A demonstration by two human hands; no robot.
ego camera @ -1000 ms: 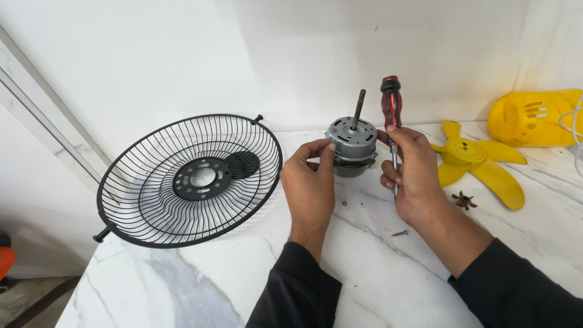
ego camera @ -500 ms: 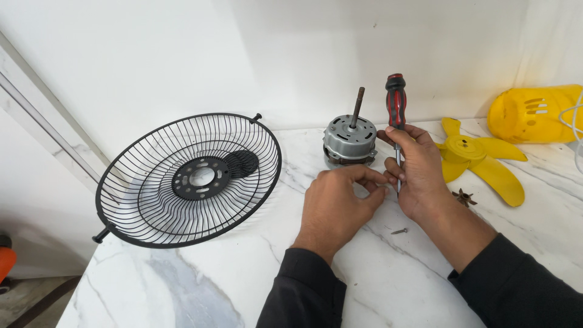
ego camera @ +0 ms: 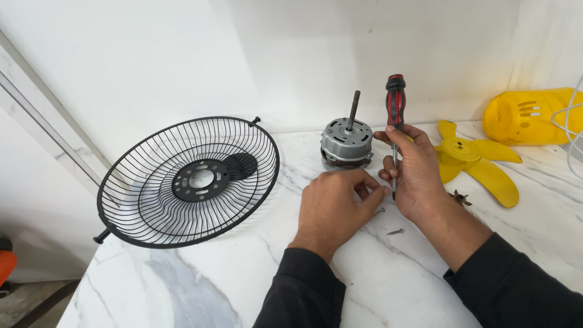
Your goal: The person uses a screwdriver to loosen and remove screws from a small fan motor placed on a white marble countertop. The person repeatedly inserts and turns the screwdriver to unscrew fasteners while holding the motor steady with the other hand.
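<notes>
My right hand (ego camera: 416,176) is closed around the screwdriver (ego camera: 395,121), tip down, while my left hand (ego camera: 334,209) just beside it pinches a small screw (ego camera: 379,211) on the desk (ego camera: 425,273), in front of the motor (ego camera: 346,143).

packages: none | labels: none | signs: none | screens: none | checked around the grey metal fan motor (ego camera: 346,143): bare white marble tabletop (ego camera: 182,285) and plain white wall (ego camera: 182,61) carry no packaging, sticker, sign or display
</notes>
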